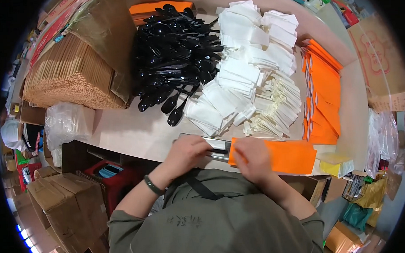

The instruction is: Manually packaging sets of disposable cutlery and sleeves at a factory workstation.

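Observation:
At the table's near edge, my left hand (pixel 188 151) closes on a narrow, clear-edged packet (pixel 219 155) with a dark utensil handle inside. The packet's right end meets the open left end of a long orange paper sleeve (pixel 293 157). My right hand (pixel 253 157) pinches that sleeve near its left end, fingers curled and slightly blurred. How far the packet reaches into the sleeve is hidden. Beyond my hands lie a heap of black plastic spoons and forks (pixel 173 51), stacks of folded white napkins (pixel 238 74) and a pile of thin cream-coloured strips (pixel 277 106).
Stacked orange sleeves (pixel 323 100) line the right side of the table (pixel 122 129). At the left stands a carton packed with brown wooden sticks (pixel 71 77), with a clear plastic bag (pixel 66 122) below it. A cardboard box (pixel 66 198) sits on the floor at lower left.

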`<state>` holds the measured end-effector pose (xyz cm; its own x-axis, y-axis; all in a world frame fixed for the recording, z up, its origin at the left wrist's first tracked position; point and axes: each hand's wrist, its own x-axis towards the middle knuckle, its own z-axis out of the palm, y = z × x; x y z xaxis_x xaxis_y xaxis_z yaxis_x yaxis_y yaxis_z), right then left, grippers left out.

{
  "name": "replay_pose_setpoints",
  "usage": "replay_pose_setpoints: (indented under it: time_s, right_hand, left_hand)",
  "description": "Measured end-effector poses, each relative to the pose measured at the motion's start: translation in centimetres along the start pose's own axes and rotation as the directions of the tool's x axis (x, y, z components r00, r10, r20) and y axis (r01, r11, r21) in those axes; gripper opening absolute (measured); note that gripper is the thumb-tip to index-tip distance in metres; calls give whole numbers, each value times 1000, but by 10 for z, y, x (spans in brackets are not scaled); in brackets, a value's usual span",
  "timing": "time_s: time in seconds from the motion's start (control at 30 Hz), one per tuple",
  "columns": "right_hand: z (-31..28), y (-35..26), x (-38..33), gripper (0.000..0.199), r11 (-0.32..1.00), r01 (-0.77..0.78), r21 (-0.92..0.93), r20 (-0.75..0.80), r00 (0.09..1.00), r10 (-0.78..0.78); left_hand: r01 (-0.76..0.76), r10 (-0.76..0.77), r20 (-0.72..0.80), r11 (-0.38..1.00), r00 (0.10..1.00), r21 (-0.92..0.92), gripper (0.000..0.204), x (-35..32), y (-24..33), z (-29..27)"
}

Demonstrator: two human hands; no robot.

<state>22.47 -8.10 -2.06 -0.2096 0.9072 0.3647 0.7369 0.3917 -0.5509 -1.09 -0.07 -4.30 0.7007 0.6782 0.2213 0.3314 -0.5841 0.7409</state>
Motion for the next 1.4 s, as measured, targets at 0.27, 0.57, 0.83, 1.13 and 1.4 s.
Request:
replay_pose_setpoints:
  time_s: [0.27, 0.57, 0.83, 1.13, 1.4]
  right_hand:
    - [6, 4, -4, 32, 917, 354, -183, 337, 899, -280]
    - [11, -1, -8, 35, 890, 383, -246, 373, 885, -278]
    - [-5, -3, -13, 39, 961, 231, -150, 323, 930, -173]
    - [-18, 6, -15, 47, 986, 115, -123, 357, 932, -64]
    - [-16, 12, -12, 53, 973, 137, -186, 438, 898, -43]
  left_hand:
    - [3, 110, -240, 905, 965, 426, 22, 26, -3, -131]
    - [567, -276, -496, 390, 824, 726, 20, 47, -15, -333]
    - [568, 81, -613, 299, 786, 767, 29, 39, -7, -330]
    - [354, -741, -479, 656, 471, -667, 7, -121, -56, -110]
    - [589, -590, -38, 807, 806, -42, 9, -48, -40, -72]
